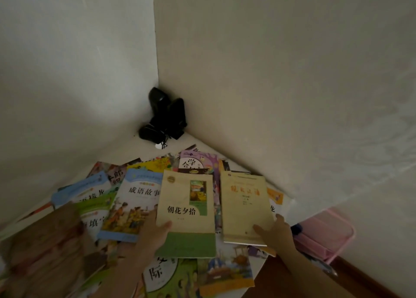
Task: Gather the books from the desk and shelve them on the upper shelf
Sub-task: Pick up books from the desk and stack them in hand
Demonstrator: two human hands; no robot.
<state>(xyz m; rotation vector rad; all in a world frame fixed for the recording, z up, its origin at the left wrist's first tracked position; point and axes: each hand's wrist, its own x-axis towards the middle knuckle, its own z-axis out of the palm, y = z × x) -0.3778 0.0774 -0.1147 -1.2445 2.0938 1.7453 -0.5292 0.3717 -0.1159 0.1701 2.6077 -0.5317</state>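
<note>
In the head view, a desk (144,146) set in a wall corner is seen covered by a loose spread of overlapping books. Two cream-covered ones lie on top near the middle: a green book (186,214) with a green lower band, and to its right a cream book (245,207) with red lettering.

The left hand (153,232) is laid at the near-left edge of the green book, its thumb resting on the cover; whether the fingers are curled beneath cannot be told. The right hand (276,232) is placed at the near-right corner of the cream book, thumb on the cover, the other fingers hidden by the book's edge. Neither book is shown lifted clear.

The gathering step is judged to be in hand, with most books yet to be collected. The next move is thought to call for the two top books to be drawn together and stacked, their edges squared so nothing slides off the glossy covers below. The upper shelf is not in view.

At the far corner a black object (164,117) with a cord is stood against the walls. At the near right, off the desk edge, a pink case (326,234) is seen; it looks closed and its contents cannot be told. No open container holding books is shown.
</note>
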